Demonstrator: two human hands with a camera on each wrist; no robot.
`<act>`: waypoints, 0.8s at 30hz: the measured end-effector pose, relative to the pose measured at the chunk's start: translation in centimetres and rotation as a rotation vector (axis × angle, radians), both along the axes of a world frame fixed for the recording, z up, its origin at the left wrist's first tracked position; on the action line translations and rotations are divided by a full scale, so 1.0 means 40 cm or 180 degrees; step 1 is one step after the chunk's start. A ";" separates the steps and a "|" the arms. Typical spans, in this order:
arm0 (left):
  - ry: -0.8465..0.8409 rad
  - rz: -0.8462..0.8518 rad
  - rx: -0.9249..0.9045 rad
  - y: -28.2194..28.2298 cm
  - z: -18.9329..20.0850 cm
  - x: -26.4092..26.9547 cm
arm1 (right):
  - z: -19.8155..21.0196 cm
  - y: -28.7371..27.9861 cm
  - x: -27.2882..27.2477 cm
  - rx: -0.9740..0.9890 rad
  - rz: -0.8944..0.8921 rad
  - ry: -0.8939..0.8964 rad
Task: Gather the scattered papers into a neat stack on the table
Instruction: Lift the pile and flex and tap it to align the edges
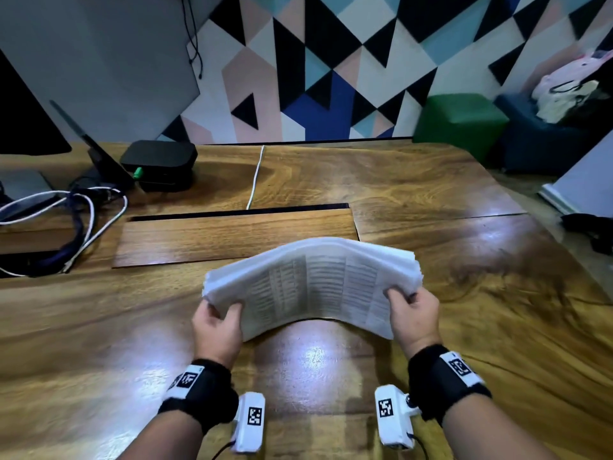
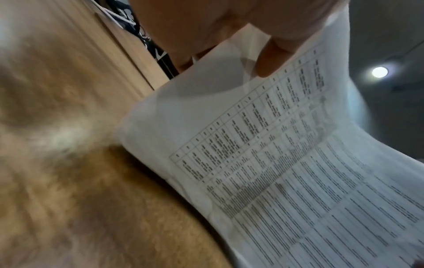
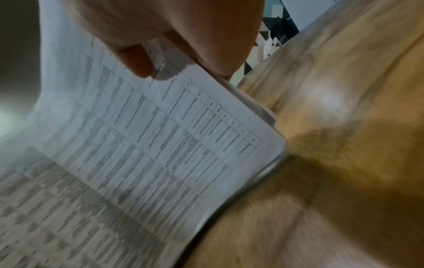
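Together the left hand (image 1: 217, 330) and the right hand (image 1: 414, 318) grip one stack of papers (image 1: 311, 287), each at a side edge, thumbs on the printed top sheet and fingers curled underneath; the left wrist view shows that hand (image 2: 229, 27) pinching the sheets (image 2: 286, 172) with its thumb lying on the page, and the right wrist view shows the other hand (image 3: 165, 32) doing the same on its side of the stack (image 3: 149, 154). Bowed upward in the middle like an arch, the stack is held over the near middle of the wooden table (image 1: 431, 180), its sheet edges fanned slightly and not quite flush at the right; whether its lower edge touches the wood is hard to tell. Printed tables and lines of text cover the top page, too blurred to read. Farther back a long wooden cover panel (image 1: 232, 237) sits in the tabletop beside a dark slot. At the far left lie tangled white and dark cables (image 1: 76, 224), a black box (image 1: 159, 161) and a white cable (image 1: 255, 177) running toward the slot. Beyond the table stand a green cube seat (image 1: 461, 117) and a wall of coloured triangles (image 1: 331, 61)
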State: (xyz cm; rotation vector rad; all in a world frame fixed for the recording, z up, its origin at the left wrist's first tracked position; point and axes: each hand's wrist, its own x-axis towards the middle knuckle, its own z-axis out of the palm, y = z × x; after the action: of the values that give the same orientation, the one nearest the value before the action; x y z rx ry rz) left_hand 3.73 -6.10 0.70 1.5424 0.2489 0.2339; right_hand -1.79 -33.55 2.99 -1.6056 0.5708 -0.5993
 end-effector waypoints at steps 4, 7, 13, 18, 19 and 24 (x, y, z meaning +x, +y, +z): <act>-0.0115 -0.0043 0.0004 0.027 0.013 -0.005 | 0.026 -0.008 -0.011 -0.0142 0.0214 -0.0226; 0.0054 -0.0064 -0.0119 0.033 -0.009 -0.027 | -0.018 -0.009 -0.029 0.0051 0.0227 -0.0071; 0.0015 0.0017 -0.0188 0.015 0.000 -0.030 | -0.030 -0.011 -0.039 0.0348 0.0228 0.0021; 0.0108 0.0129 -0.0027 -0.007 -0.006 -0.012 | -0.036 -0.014 -0.016 0.0272 0.0018 0.0057; 0.0137 0.0071 0.0003 -0.014 -0.005 -0.013 | -0.040 -0.011 -0.013 0.0312 -0.0062 0.0107; -0.0148 0.0273 -0.0047 -0.019 0.049 0.012 | 0.018 0.004 0.000 0.0091 -0.0289 -0.0280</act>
State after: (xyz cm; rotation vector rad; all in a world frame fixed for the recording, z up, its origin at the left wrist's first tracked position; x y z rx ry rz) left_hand 4.20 -6.84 2.65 1.5115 0.2799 0.3346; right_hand -1.80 -33.39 3.71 -1.5248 0.5867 -0.7227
